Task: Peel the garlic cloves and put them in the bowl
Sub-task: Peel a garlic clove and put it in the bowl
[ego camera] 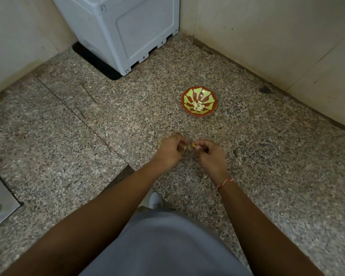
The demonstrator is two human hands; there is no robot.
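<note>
Speckled granite floor (267,156) w/ a red-and-green patterned bowl (199,101) resting on it, ahead of the person and slightly to the right. Bowl already holds a small heap of pale peeled cloves (198,106), so the task looks partly done. Both hands are raised close together, nearer the person than the bowl and apart from it. Right hand (210,156): fingers curled, thumb and fingertips pinching a small yellowish garlic clove (193,145). Left hand (170,150): fingers curled inward beside the clove; whether it holds skin or further cloves cannot be told. Step in hand, by judgement: peeling of one clove, approx. mid-strip. Next move calls for: skin pulled fully clear by the left hand, then a forward reach w/ the right hand to drop the bare clove into the bowl. Grey appliance (120,30) stands in the corner beyond.
</note>
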